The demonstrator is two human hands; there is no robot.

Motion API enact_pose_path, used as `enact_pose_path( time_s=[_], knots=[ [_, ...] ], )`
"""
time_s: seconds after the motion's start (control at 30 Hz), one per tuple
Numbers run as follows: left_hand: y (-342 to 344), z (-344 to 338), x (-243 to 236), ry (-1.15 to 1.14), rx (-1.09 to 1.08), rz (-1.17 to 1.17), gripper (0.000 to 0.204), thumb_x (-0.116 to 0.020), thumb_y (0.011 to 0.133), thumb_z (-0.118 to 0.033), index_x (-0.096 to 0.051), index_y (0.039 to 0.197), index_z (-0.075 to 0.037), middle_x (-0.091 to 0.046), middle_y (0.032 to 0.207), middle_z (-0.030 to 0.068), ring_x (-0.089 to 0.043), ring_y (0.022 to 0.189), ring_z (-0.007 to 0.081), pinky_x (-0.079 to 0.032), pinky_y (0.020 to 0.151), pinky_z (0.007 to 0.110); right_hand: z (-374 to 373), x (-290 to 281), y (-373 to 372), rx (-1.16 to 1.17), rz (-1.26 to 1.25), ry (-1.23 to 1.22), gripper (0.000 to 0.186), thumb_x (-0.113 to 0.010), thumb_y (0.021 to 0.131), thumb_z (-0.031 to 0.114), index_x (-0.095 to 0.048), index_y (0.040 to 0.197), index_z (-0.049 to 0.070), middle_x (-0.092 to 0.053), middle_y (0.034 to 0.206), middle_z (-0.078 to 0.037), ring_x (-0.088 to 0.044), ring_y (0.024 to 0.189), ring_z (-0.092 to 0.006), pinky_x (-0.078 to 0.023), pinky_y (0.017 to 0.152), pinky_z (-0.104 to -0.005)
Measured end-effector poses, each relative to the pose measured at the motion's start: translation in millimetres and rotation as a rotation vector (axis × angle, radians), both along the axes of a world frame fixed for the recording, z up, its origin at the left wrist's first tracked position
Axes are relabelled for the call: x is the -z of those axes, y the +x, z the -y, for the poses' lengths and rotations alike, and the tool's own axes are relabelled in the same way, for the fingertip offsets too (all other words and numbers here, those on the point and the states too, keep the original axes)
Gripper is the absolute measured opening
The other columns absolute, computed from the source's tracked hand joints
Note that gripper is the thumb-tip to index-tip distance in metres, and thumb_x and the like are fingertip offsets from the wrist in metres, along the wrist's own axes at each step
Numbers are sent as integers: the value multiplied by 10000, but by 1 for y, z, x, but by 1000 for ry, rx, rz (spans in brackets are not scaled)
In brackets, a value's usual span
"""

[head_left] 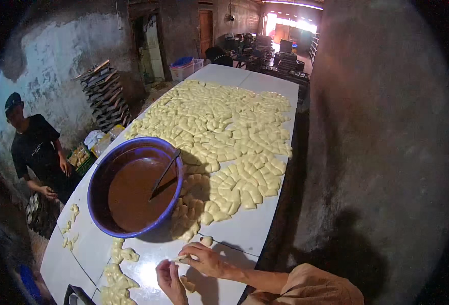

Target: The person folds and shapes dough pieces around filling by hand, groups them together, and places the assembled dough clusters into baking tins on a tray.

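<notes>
My right hand (pixel 204 258) pinches a small piece of pale yellow dough (pixel 183 258) above the near part of the white table. Close beside it, my left hand (pixel 169 280) has its thumb and fingers drawn together at the dough's left end. A loose dough piece (pixel 187 283) lies beneath my hands, and a brown-smeared piece (pixel 206 240) is just beyond my right hand. To the left stands a blue-purple basin (pixel 96 216) of brown filling, with a dark-handled utensil (pixel 164 175) leaning in it. Many dough pieces (pixel 234 185) cover the table beyond.
More dough strips (pixel 116 279) lie at the near left of the white table (pixel 257 223). A person (pixel 39 150) in dark clothing stands beyond the left edge, near stacked trays (pixel 104 96). A grey wall (pixel 377 127) runs along the right. Plastic tubs (pixel 184 69) stand behind.
</notes>
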State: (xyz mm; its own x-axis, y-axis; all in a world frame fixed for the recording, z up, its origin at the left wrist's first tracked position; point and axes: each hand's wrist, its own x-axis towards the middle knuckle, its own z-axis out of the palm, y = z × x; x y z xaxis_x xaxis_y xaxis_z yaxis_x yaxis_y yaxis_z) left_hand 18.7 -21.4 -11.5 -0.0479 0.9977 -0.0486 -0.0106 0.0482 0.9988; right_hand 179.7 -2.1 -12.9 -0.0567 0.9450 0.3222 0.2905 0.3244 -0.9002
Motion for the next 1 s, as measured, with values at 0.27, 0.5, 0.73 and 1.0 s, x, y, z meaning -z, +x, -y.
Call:
enact_pose_path(
  time_s=[0.27,0.5,0.73,1.0],
  knots=[
    [53,-6,-8,578,-299,68,961,-486,875,-729,-413,1373,90,-588,1214,248,-590,1107,340,-505,935,444,9,-42,-17,-516,-987,-525,229,-678,905,119,-614,1103,24,-666,962,-21,-616,895,-97,-500,822,-268],
    [78,-21,-15,2,9,357,1105,-847,756,-148,-85,1555,-104,-490,1356,149,-602,1090,218,-529,855,277,-48,-60,25,-483,-997,-664,172,-611,933,120,-555,1083,59,-631,965,-38,-623,850,-117,-515,745,-270],
    [19,-8,2,-78,-61,266,537,-672,940,-198,-446,1381,10,-615,1215,190,-665,959,210,-534,817,302,-201,-97,7,-406,179,-277,235,-606,922,246,-601,1027,36,-684,947,-96,-664,899,-194,-501,750,-358],
    [-5,-2,-7,-254,-59,138,401,-659,951,-216,-573,1258,28,-682,1083,135,-662,919,156,-535,746,270,-250,-61,-31,-773,1123,-293,341,-620,813,254,-686,1083,55,-713,1015,-144,-680,946,-303,-500,830,-420]
  ],
)
